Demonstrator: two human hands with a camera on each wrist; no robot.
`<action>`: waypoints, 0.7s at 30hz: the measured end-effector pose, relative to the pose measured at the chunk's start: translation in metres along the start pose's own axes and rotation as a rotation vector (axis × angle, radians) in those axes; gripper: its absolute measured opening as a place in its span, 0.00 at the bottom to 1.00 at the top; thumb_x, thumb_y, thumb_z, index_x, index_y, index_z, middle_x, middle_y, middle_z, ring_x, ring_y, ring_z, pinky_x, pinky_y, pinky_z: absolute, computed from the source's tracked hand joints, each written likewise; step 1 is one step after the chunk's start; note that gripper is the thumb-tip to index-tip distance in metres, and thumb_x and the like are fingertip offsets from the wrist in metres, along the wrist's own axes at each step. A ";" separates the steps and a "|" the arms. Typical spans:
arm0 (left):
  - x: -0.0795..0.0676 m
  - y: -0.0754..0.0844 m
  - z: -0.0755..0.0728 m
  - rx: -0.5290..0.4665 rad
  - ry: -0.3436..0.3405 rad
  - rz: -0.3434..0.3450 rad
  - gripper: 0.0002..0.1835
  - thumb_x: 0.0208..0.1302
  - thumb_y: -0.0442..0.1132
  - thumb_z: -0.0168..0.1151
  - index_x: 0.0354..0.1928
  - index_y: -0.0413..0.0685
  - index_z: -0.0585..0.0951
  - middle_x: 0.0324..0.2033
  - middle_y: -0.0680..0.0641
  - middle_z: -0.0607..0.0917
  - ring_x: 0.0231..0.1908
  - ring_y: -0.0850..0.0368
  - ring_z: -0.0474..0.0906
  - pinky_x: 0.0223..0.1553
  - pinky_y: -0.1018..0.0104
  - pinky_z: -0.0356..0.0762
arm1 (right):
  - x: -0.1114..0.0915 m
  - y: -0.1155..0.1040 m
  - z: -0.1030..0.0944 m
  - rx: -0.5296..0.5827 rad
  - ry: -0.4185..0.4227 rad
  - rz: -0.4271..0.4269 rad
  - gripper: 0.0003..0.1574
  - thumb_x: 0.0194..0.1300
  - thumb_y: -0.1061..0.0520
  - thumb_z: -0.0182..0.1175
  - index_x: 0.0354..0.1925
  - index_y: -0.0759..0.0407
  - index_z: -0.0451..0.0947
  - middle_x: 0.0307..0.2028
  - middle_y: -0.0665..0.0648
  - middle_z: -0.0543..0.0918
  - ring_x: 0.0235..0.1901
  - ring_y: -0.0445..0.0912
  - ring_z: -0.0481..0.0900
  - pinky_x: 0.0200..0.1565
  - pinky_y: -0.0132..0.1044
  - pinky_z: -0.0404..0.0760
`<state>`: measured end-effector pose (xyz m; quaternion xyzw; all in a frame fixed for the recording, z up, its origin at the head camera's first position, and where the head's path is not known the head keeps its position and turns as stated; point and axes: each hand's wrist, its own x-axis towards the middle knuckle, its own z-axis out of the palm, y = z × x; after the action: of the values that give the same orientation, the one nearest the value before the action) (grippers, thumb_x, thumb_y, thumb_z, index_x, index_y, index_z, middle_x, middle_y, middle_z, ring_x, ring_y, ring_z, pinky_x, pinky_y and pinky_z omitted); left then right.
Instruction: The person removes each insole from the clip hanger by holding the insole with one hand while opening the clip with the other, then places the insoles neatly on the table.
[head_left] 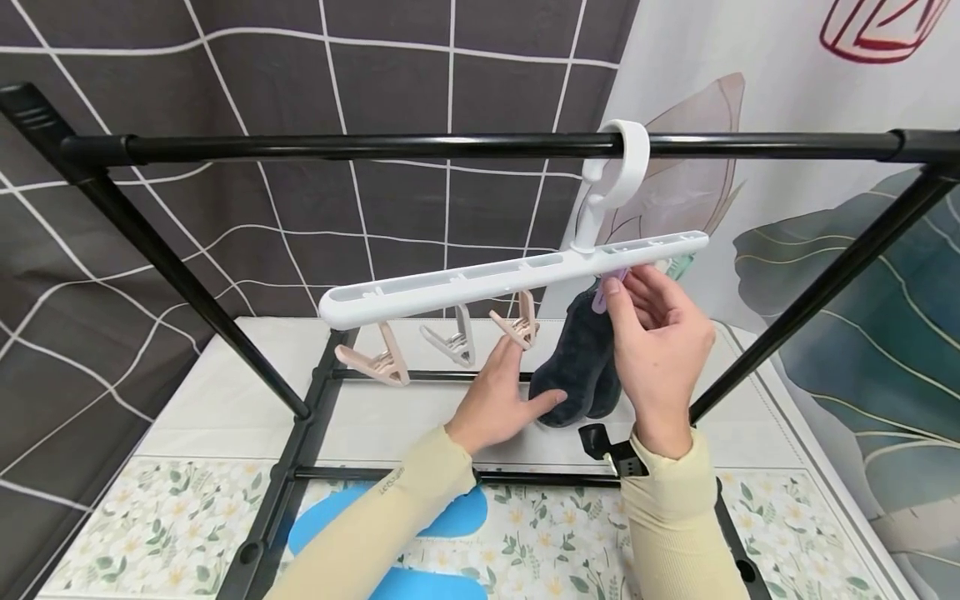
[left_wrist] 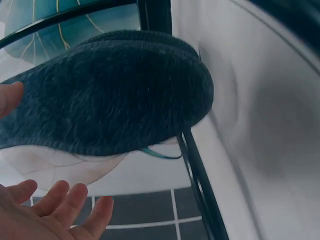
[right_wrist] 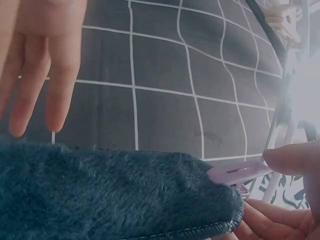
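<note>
A white clip hanger hangs by its hook from the black bar. Below its right part hangs a pair of dark fleece insoles, their upper end at a purple clip. My right hand pinches that purple clip between thumb and fingers, just under the hanger. The left hand has its fingers spread beside the insoles, thumb toward them and fingertips near a pink clip. In the left wrist view, the fuzzy face of an insole lies beyond the spread fingers.
A black rack with a top bar and slanted legs surrounds the hands. A grey clip and another pink clip hang to the left. Blue sole-shaped pieces lie on the floral cloth. A dark checked curtain hangs behind.
</note>
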<state>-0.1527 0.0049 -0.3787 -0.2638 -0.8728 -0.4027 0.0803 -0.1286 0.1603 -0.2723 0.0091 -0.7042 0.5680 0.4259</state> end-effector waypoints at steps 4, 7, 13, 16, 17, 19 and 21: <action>0.001 0.004 0.009 -0.046 0.007 0.012 0.56 0.51 0.60 0.66 0.72 0.65 0.38 0.68 0.53 0.57 0.65 0.60 0.57 0.62 0.61 0.62 | -0.003 -0.016 0.001 0.000 0.001 0.002 0.18 0.55 0.59 0.66 0.45 0.64 0.81 0.37 0.63 0.84 0.32 0.40 0.83 0.36 0.27 0.80; -0.001 0.008 0.014 -0.041 0.015 0.006 0.56 0.48 0.61 0.67 0.72 0.61 0.43 0.65 0.53 0.63 0.63 0.60 0.61 0.60 0.61 0.64 | -0.005 -0.024 0.001 -0.011 0.007 0.006 0.17 0.54 0.59 0.66 0.44 0.65 0.81 0.36 0.63 0.84 0.31 0.39 0.83 0.35 0.26 0.79; -0.003 0.012 0.023 0.044 0.062 0.040 0.54 0.45 0.64 0.68 0.70 0.53 0.52 0.59 0.50 0.69 0.58 0.58 0.65 0.58 0.64 0.65 | -0.006 -0.025 0.001 -0.037 0.011 0.005 0.16 0.54 0.60 0.66 0.42 0.65 0.83 0.35 0.63 0.85 0.30 0.38 0.83 0.33 0.24 0.79; -0.004 0.013 0.027 0.066 0.089 0.070 0.54 0.44 0.62 0.69 0.70 0.51 0.53 0.57 0.50 0.70 0.56 0.58 0.66 0.57 0.66 0.65 | -0.006 -0.021 0.000 -0.038 0.002 -0.007 0.15 0.54 0.59 0.66 0.41 0.64 0.83 0.34 0.62 0.85 0.29 0.39 0.83 0.33 0.25 0.79; -0.004 0.014 0.028 0.073 0.097 0.078 0.54 0.44 0.62 0.70 0.69 0.50 0.54 0.56 0.50 0.70 0.56 0.58 0.66 0.57 0.66 0.65 | -0.006 -0.017 0.000 -0.031 0.000 -0.009 0.15 0.54 0.59 0.67 0.41 0.64 0.83 0.33 0.61 0.85 0.29 0.39 0.83 0.33 0.25 0.79; -0.004 0.014 0.030 0.082 0.115 0.088 0.53 0.44 0.61 0.70 0.68 0.48 0.56 0.56 0.50 0.71 0.55 0.58 0.67 0.57 0.66 0.65 | -0.006 -0.012 -0.001 -0.028 -0.005 -0.017 0.14 0.54 0.57 0.67 0.40 0.62 0.84 0.32 0.60 0.85 0.29 0.40 0.83 0.33 0.26 0.80; -0.005 0.015 0.033 0.095 0.138 0.087 0.51 0.45 0.60 0.70 0.68 0.47 0.57 0.55 0.50 0.71 0.55 0.58 0.67 0.56 0.66 0.66 | -0.006 -0.009 -0.001 -0.028 -0.006 -0.018 0.14 0.54 0.57 0.67 0.39 0.62 0.84 0.31 0.59 0.85 0.29 0.41 0.83 0.33 0.26 0.80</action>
<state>-0.1387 0.0354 -0.3922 -0.2689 -0.8710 -0.3742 0.1703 -0.1198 0.1548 -0.2690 0.0111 -0.7132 0.5543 0.4288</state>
